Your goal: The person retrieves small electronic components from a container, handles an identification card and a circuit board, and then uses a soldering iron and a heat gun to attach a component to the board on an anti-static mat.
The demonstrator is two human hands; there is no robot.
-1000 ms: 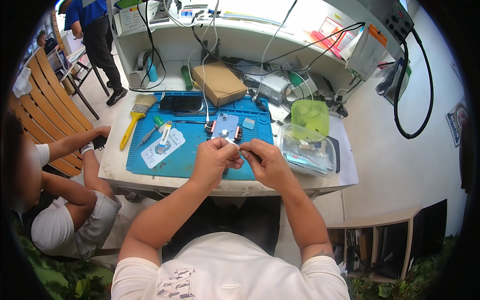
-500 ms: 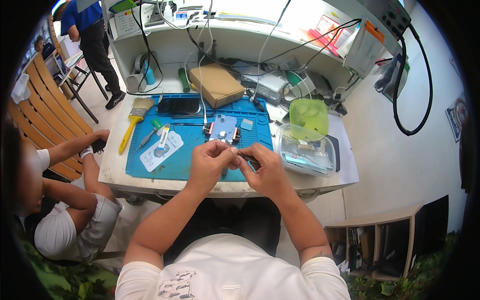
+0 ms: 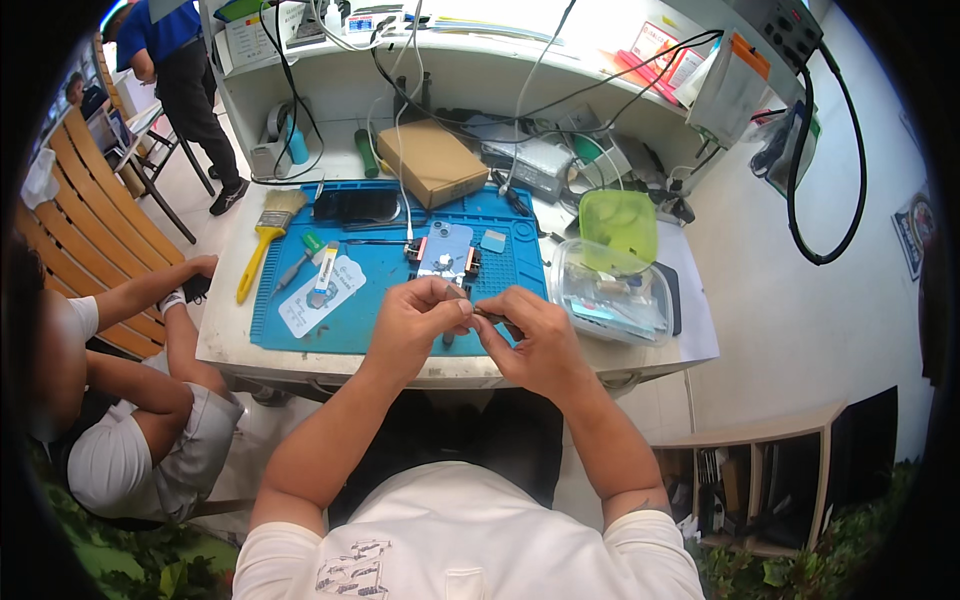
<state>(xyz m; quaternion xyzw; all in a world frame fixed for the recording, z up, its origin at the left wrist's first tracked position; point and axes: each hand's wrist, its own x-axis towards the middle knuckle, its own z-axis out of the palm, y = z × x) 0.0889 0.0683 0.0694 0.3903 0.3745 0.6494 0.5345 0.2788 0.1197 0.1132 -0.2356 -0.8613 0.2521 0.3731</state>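
Note:
My left hand [image 3: 418, 318] and my right hand [image 3: 530, 338] meet over the front of a blue work mat [image 3: 385, 335]. Their fingertips pinch something small and dark, mostly hidden between them; I cannot make out what it is. Just beyond the hands, a light-blue phone [image 3: 446, 250] lies back up, gripped at both sides by a clamp holder [image 3: 472, 262]. To the right of the phone is a small pale square piece [image 3: 493, 241]. Left of the hands, a white card [image 3: 315, 310] lies under a small white-and-yellow tube [image 3: 325, 270], with a green-handled tool [image 3: 290, 272] close by.
A yellow-handled brush [image 3: 262, 250] rests at the mat's left edge. Behind stand a cardboard box [image 3: 432, 165] and a dark phone [image 3: 355, 206]. A clear container [image 3: 610, 295] sits right, beside a green lid [image 3: 618, 230]. Cables hang over the bench. A seated person [image 3: 140, 400] is at left.
Both hands stay together at nearly the same place, with the fingers shifting slightly around the small item. The whole view has tilted a little; nothing on the mat has been moved.

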